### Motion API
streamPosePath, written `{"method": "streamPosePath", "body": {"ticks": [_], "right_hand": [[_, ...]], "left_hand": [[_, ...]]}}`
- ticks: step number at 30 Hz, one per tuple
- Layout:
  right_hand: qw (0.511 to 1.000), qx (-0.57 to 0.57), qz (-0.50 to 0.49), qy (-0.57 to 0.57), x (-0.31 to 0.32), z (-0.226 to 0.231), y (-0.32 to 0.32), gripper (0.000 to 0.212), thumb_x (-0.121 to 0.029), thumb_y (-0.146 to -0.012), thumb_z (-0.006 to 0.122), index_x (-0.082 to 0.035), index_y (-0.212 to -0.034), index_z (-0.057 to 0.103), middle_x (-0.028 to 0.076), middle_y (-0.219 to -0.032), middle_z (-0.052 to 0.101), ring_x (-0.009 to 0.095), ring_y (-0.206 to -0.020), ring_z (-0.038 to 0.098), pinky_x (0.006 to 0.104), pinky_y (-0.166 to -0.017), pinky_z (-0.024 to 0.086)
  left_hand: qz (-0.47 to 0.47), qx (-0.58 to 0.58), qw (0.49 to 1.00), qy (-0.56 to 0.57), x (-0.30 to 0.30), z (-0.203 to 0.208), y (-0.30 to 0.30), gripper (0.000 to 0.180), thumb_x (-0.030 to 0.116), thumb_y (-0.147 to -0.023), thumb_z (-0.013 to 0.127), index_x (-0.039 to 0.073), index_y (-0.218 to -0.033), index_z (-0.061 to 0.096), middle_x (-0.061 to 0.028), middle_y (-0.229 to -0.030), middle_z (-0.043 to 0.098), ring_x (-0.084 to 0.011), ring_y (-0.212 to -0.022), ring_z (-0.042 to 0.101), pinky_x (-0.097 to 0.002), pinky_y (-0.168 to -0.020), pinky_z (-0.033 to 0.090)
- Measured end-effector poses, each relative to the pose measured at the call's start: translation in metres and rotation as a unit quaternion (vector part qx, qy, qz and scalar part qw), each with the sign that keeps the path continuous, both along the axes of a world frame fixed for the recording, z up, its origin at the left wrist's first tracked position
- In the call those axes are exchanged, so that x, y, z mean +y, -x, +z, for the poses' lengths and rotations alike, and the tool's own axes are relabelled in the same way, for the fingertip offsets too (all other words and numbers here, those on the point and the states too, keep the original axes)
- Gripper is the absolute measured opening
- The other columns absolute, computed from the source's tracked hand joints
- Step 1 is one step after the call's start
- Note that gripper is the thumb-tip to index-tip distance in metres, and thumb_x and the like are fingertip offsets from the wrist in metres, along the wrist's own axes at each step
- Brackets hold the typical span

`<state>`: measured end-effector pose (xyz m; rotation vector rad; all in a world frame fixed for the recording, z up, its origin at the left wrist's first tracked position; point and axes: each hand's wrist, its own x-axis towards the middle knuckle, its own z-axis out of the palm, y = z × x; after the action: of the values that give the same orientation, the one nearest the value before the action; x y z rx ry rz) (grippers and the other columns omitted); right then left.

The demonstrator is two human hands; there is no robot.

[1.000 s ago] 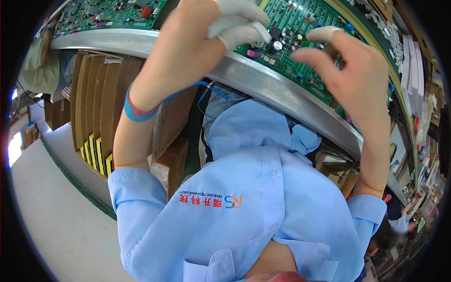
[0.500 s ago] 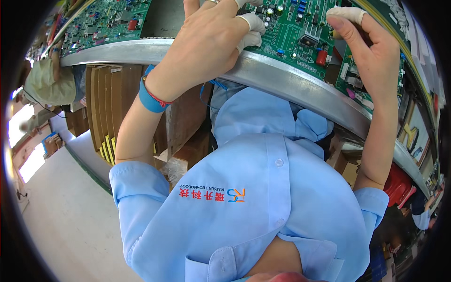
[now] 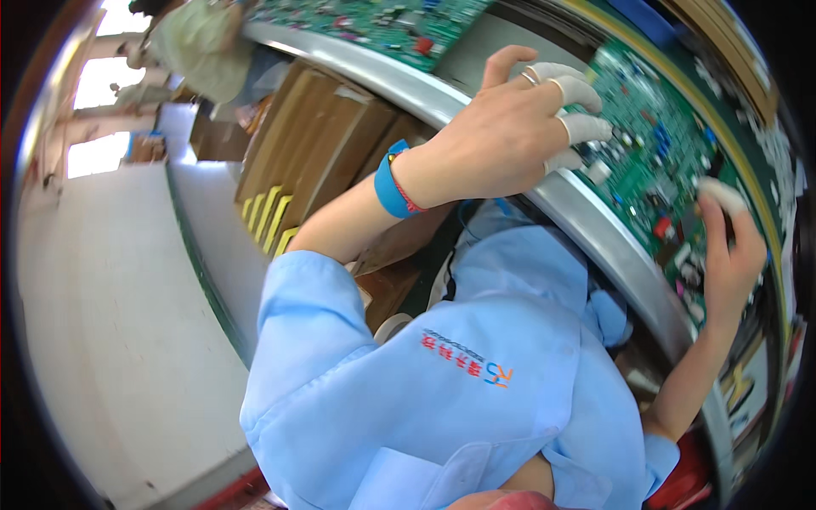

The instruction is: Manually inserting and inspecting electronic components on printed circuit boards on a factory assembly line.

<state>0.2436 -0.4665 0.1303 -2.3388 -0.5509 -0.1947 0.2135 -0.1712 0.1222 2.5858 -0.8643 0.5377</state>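
My left hand (image 3: 510, 127) reaches over the near edge of a green circuit board (image 3: 625, 183), its fingers apart and slightly bent. Pale finger cots cover most of its fingertips, and nothing shows in its grasp. Just below its fingertips, a small white block (image 3: 597, 173) is at the board's edge. To the right, my right hand (image 3: 733, 246) hovers by the board's right side, thumb and a cot-covered finger pinched together. What that pinch holds, if anything, is too small to make out. The board carries blue, black and red components, blurred here.
Along the bench runs a curved metal rail (image 3: 586, 208). Another populated circuit board (image 3: 365, 34) lies farther left. Brown cardboard boxes (image 3: 314, 127) stand below the rail, beside a pale panel (image 3: 110, 314). At upper left is a person in light clothing (image 3: 200, 51).
The whole view has turned, so the bench now slants down to the right. My left hand's fingers have spread out more. My right hand keeps its pinch.
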Motion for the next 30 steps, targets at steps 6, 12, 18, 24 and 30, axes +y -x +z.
{"method": "streamPosePath", "body": {"ticks": [6, 12, 18, 24, 30], "right_hand": [[0.999, 0.034, 0.032, 0.0, -0.042, -0.018, -0.002, 0.018, -0.003, -0.094, 0.056, 0.002, -0.108, 0.066, 0.009, -0.098, 0.068, 0.014, -0.086, 0.063, 0.0243, -0.078, 0.049], [0.998, 0.057, -0.039, 0.003, -0.089, -0.018, 0.003, 0.024, -0.012, -0.097, 0.055, -0.003, -0.118, 0.064, 0.0, -0.093, 0.066, 0.004, -0.065, 0.04, 0.0185, -0.057, 0.032], [0.996, 0.045, -0.078, 0.0, -0.102, -0.017, -0.006, 0.027, -0.016, -0.098, 0.055, -0.002, -0.12, 0.063, 0.0, -0.092, 0.065, 0.004, -0.065, 0.037, 0.0189, -0.059, 0.033], [0.984, -0.024, -0.163, 0.062, -0.171, -0.021, 0.017, 0.028, -0.018, -0.099, 0.054, -0.006, -0.122, 0.063, 0.002, -0.099, 0.068, 0.006, -0.069, 0.045, 0.0207, -0.059, 0.035], [0.936, -0.142, -0.308, 0.097, -0.189, 0.0, 0.085, 0.031, -0.032, -0.094, 0.058, -0.003, -0.094, 0.069, 0.01, -0.085, 0.07, 0.022, -0.067, 0.064, 0.0359, -0.058, 0.054]], "left_hand": [[0.379, -0.141, 0.892, -0.202, 0.144, 0.037, 0.076, 0.018, 0.015, -0.085, 0.064, 0.016, -0.101, 0.071, -0.0029, -0.101, 0.069, -0.0224, -0.098, 0.06, -0.0413, -0.095, 0.031], [0.684, 0.073, 0.684, -0.244, 0.271, 0.045, 0.206, 0.017, 0.028, -0.082, 0.065, 0.02, -0.094, 0.074, -0.0069, -0.091, 0.071, -0.0255, -0.092, 0.065, -0.0443, -0.091, 0.032], [0.696, 0.245, 0.668, -0.092, 0.289, -0.018, 0.239, 0.025, 0.039, -0.081, 0.067, 0.019, -0.093, 0.075, -0.008, -0.096, 0.072, -0.0265, -0.097, 0.065, -0.0442, -0.091, 0.037], [0.761, 0.246, 0.563, -0.207, 0.252, -0.034, 0.197, 0.056, 0.06, -0.081, 0.061, 0.007, -0.093, 0.072, -0.0153, -0.098, 0.07, -0.0321, -0.095, 0.066, -0.05, -0.091, 0.041], [0.725, 0.345, 0.557, -0.212, 0.253, -0.012, 0.207, 0.06, 0.063, -0.076, 0.065, 0.007, -0.097, 0.071, -0.0158, -0.101, 0.07, -0.033, -0.098, 0.065, -0.0507, -0.089, 0.043]]}}
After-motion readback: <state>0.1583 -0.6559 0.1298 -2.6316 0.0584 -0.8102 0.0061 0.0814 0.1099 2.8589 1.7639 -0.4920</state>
